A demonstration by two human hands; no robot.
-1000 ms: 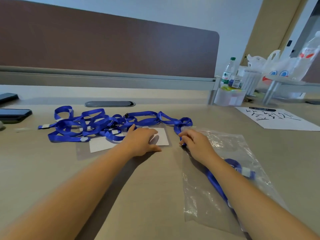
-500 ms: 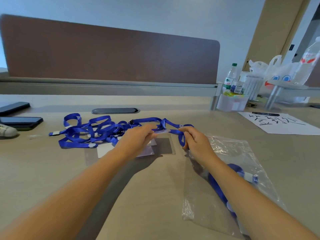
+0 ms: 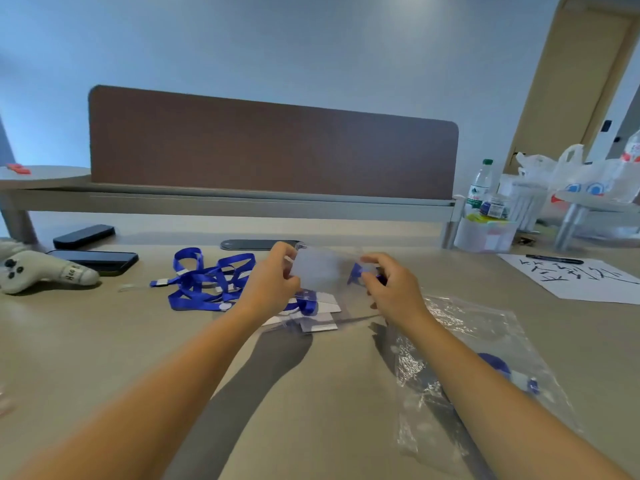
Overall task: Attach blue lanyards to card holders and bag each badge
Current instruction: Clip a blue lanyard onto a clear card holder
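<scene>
My left hand (image 3: 273,284) pinches the left edge of a clear card holder (image 3: 320,271) raised above the table. Against the holder's right edge, my right hand (image 3: 391,289) pinches the end of a blue lanyard (image 3: 356,273). A tangle of several blue lanyards (image 3: 207,284) lies on the table to the left. More card holders (image 3: 318,315) lie flat below my hands. A clear plastic bag (image 3: 485,362) holding a badge with a blue lanyard lies under my right forearm.
Two dark phones (image 3: 93,259) and a white game controller (image 3: 38,271) lie at the left. A sheet of paper with black writing (image 3: 581,278) and a pen lies at the right. A water bottle (image 3: 479,187) and containers stand at the back right by a brown divider (image 3: 270,154).
My left hand has lifted a card holder off the pile. My right hand has raised the lanyard end to the holder's right edge. The camera has tilted upward.
</scene>
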